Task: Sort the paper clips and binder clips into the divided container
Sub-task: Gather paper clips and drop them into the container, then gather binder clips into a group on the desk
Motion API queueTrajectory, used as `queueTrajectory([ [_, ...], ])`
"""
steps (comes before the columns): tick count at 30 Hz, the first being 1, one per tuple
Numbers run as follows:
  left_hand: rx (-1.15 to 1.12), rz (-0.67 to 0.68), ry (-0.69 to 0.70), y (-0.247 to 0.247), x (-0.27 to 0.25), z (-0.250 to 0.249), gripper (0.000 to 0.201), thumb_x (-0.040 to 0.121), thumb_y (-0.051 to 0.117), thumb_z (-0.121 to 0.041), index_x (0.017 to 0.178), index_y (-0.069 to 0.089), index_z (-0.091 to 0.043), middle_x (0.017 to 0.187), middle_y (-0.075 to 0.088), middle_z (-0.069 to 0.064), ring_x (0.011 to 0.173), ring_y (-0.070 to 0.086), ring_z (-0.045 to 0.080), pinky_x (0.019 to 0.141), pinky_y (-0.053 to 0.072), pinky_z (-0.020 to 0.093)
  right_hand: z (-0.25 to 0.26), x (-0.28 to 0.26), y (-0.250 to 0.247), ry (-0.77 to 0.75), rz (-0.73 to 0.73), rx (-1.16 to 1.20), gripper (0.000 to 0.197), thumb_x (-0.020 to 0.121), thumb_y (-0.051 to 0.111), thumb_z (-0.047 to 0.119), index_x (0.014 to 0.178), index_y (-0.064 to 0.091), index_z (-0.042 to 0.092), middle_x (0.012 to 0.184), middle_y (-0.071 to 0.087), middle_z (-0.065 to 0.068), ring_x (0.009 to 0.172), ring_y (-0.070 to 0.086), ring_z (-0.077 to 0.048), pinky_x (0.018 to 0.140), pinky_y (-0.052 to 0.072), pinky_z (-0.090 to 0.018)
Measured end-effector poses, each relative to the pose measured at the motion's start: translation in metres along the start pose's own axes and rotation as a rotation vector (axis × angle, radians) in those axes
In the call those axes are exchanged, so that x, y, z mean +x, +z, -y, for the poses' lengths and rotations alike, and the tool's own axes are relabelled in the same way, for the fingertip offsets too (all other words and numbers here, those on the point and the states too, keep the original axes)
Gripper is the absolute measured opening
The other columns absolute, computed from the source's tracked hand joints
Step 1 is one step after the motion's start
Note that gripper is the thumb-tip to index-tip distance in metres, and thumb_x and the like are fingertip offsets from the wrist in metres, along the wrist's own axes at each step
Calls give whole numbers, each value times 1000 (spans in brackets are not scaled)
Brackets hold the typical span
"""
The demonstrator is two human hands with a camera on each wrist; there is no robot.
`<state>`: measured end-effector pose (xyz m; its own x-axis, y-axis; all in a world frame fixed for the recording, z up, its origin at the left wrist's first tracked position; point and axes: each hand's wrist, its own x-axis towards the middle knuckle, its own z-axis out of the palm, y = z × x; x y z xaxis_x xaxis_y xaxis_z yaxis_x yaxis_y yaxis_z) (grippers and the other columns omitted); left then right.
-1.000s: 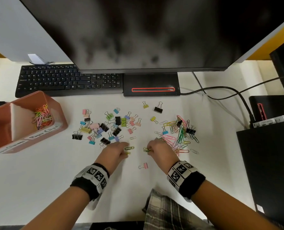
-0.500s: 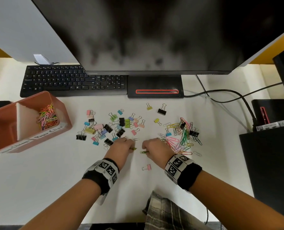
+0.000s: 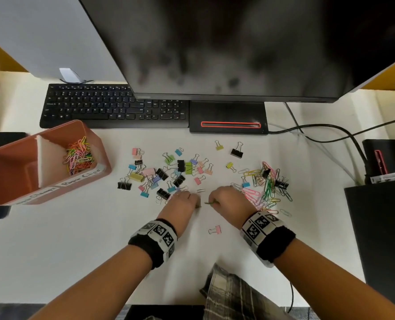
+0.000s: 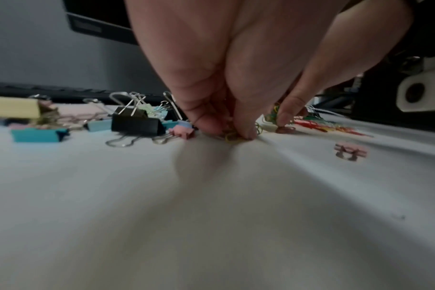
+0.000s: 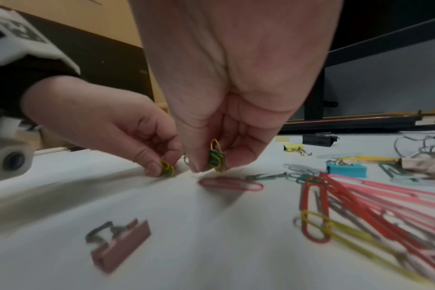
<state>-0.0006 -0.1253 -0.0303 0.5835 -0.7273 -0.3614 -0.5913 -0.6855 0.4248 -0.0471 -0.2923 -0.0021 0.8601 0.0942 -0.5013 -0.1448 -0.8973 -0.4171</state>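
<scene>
We pinch green-yellow paper clips in both hands low over the desk (image 3: 76, 262), the left hand (image 3: 180, 205) with fingertips clamped on a few (image 5: 167, 168) and the right hand (image 3: 230, 200) with thumb and fingers closed on a few more (image 5: 216, 157), probably gathering small batches so each trip to the container (image 3: 14, 181) carries several. Its right compartment holds a heap of paper clips (image 3: 78, 155), its left one looks empty; binder clips (image 3: 164, 174) lie scattered just beyond the left hand, and the loose clip pile (image 3: 265, 190) sits beside the right.

Black wristbands (image 3: 273, 244), grey square-coded marker blocks (image 3: 258, 224), plaid garment (image 3: 233, 294)
</scene>
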Motion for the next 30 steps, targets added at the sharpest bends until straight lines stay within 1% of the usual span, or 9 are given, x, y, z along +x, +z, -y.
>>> queueTrajectory([
  [5,-332,-277,-94,-55,-30,27,7,86,57,-7,87,63,-10,89,65,3,83,58,17,78,47,28,32,2,-28,-27,-152,131,18,91,52,17,99,67,12,97,68,-6,89,59,-20,85,46,-32],
  [7,-339,-428,-194,-97,-53,52,2,85,60,-9,84,61,-10,81,64,0,71,57,15,65,43,24,59,13,-44,-70,-211,135,18,90,52,17,97,68,13,93,68,-5,86,59,-18,83,48,-33],
  [10,-289,-639,-377,-158,-82,105,6,83,64,-11,87,62,-8,81,61,0,72,55,16,69,38,23,121,45,-67,-178,-277,141,17,89,53,16,96,68,13,93,68,-7,88,59,-22,83,47,-34],
  [12,-254,-668,-511,-187,-91,137,8,83,65,-16,87,62,-10,82,59,-1,76,54,15,75,38,24,173,76,-79,-244,-302,140,16,89,53,14,96,67,13,95,68,-9,90,60,-24,84,49,-37],
  [16,-229,-536,-631,-206,-86,178,11,84,63,-20,90,67,-11,89,63,3,83,57,20,81,41,26,256,142,-76,-256,-297,180,14,88,57,16,99,65,15,99,68,-10,91,63,-27,84,53,-42],
  [19,-136,-478,-588,-202,-86,195,22,89,52,-14,107,64,-10,109,67,7,99,61,23,94,45,33,278,166,-66,-190,-245,228,30,86,62,20,115,59,11,111,67,-12,102,62,-29,91,51,-41],
  [22,-196,-559,-490,-200,-92,189,27,87,51,-12,112,63,-16,113,66,5,102,60,19,96,46,34,266,154,-57,-236,-306,384,36,86,62,21,121,54,14,116,64,-8,104,62,-21,93,51,-35],
  [26,-296,-523,-168,-176,-85,145,19,82,59,-8,98,65,-17,95,64,-1,85,57,12,81,48,29,204,97,-45,-292,-347,412,20,89,58,23,109,62,21,103,60,8,87,56,-5,81,47,-17],
  [30,-383,-292,14,-126,-52,86,13,86,60,-17,98,64,-18,92,62,0,76,59,11,72,50,25,97,25,-19,-41,-327,292,22,86,62,20,107,63,24,95,55,9,71,43,5,72,42,-18],
])
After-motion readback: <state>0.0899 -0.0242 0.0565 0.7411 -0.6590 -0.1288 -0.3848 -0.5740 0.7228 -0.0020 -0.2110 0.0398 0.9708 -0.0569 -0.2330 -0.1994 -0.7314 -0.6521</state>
